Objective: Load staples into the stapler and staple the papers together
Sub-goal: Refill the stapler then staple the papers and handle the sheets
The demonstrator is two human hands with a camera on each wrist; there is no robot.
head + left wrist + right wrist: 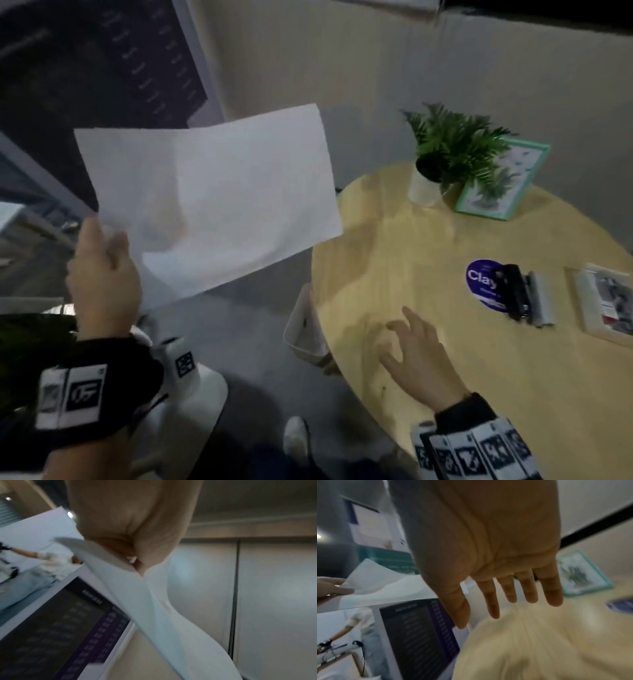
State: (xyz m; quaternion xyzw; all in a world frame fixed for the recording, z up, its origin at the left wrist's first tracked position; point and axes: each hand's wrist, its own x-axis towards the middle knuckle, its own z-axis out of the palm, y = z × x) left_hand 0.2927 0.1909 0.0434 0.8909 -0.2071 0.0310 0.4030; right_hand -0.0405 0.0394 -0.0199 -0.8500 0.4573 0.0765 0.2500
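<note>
My left hand (102, 270) pinches the white papers (209, 192) by a lower corner and holds them up in the air, left of the round wooden table (445, 342). In the left wrist view the papers (171, 615) curve away from my curled fingers (137, 555). My right hand (416, 356) hovers open over the table's near left part, fingers spread; the right wrist view shows its straight fingers (522, 588) and the held papers (385, 588). A black and silver stapler (525, 296) lies on the table to the right, well beyond my right hand.
A round purple sticker (481, 284) lies under the stapler's left end. A potted fern (445, 150) and a teal picture frame (503, 181) stand at the table's back. A light-framed picture (606, 301) lies at the right edge. A white chair (305, 329) stands by the table. Another person (34, 568) stands in the background.
</note>
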